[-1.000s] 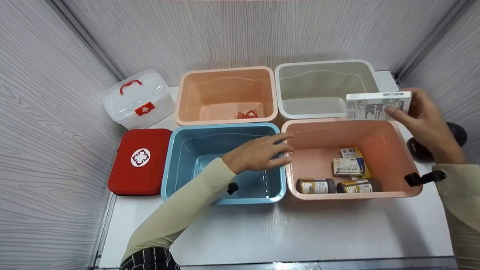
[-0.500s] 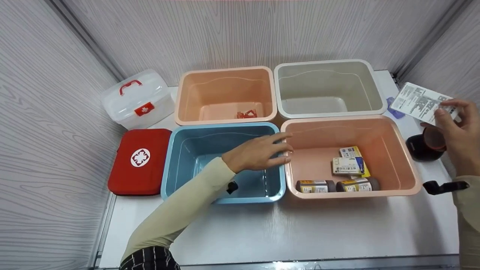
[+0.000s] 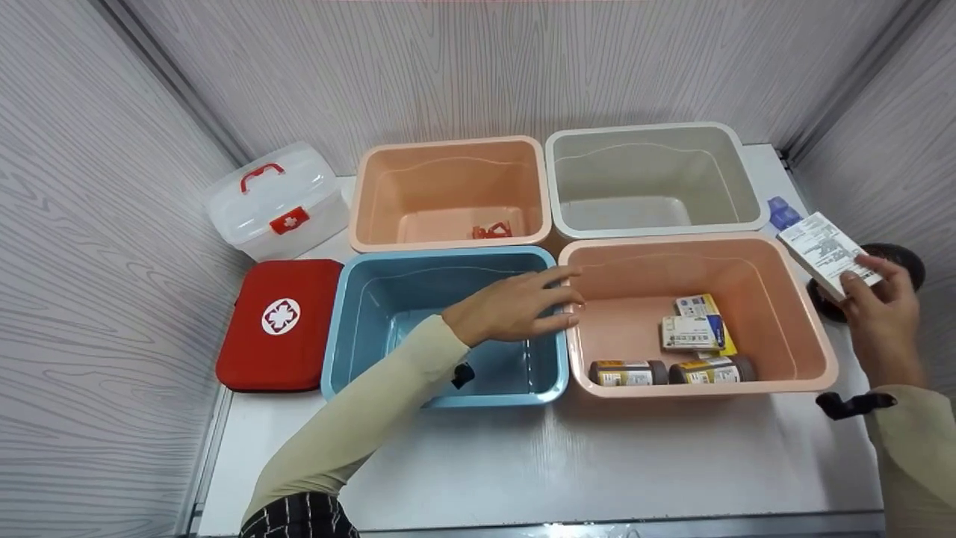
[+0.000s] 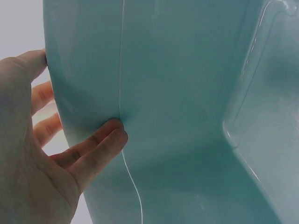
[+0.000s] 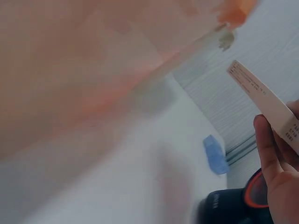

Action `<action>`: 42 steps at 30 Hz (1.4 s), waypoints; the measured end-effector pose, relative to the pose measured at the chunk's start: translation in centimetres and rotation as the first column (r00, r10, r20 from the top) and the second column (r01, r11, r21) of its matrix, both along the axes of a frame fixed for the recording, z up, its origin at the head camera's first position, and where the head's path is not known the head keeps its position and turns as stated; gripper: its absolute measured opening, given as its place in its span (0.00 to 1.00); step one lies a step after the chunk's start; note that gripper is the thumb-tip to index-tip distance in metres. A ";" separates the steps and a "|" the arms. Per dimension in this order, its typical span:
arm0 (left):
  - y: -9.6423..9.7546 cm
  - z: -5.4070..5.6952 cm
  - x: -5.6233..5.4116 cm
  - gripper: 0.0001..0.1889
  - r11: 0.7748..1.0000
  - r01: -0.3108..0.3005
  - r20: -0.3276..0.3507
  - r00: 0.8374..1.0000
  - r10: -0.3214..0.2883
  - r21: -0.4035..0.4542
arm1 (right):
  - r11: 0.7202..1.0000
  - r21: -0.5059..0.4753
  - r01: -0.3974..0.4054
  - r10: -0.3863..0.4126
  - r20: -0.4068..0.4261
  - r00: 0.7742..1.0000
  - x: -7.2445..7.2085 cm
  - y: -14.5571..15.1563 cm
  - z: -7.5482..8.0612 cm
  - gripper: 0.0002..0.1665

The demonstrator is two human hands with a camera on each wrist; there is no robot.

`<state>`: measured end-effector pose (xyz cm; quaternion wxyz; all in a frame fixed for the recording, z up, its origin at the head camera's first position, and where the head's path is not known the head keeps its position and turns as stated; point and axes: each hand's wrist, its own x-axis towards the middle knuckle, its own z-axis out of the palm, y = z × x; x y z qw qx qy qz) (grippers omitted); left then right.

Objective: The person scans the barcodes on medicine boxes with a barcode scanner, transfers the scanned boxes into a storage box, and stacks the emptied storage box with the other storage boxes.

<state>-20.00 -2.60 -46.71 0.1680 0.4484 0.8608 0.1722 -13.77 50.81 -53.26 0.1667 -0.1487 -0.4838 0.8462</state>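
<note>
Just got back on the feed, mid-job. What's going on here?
The person's right hand holds a white box just right of the front pink bin, above the work surface. The left hand has fingers on both sides of the blue bin's wall. Inside the front pink bin lie two dark bottles and some small boxes; the white box is outside it.

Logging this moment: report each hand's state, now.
Left hand: open, resting on the blue bin.
Right hand: closed, holding a white box.
</note>
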 end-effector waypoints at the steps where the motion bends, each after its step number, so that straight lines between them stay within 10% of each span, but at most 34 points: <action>1: 0.0 0.0 0.0 0.28 1.000 -0.002 0.003 1.000 0.002 -0.001 | 0.999 -0.045 -0.005 0.005 0.004 1.000 0.1 -0.1 -0.3 0.23; 14: 0.1 0.0 0.0 0.27 1.000 -0.002 0.005 1.000 0.002 -0.009 | 0.992 -0.121 0.038 -0.026 0.100 0.995 0.6 -0.5 -1.8 0.25; 20: 0.1 0.0 0.1 0.27 1.000 -0.010 0.005 1.000 0.010 -0.009 | 0.997 0.072 0.012 -0.017 0.065 0.998 -0.6 0.3 2.1 0.26; 25: 0.1 0.0 0.1 0.28 1.000 -0.016 0.011 1.000 0.016 -0.011 | 0.927 0.373 -0.026 -0.010 0.097 0.995 -2.2 -0.5 6.5 0.28; 34: 0.0 0.1 0.1 0.27 1.000 -0.016 0.012 1.000 0.016 -0.002 | 0.951 0.246 -0.187 0.230 -0.161 0.960 -7.7 -6.2 12.9 0.24; 42: 0.1 0.3 0.2 0.28 1.000 -0.021 0.023 1.000 0.022 -0.020 | 0.828 0.426 -0.364 0.445 -0.104 0.890 -12.0 -13.0 14.9 0.27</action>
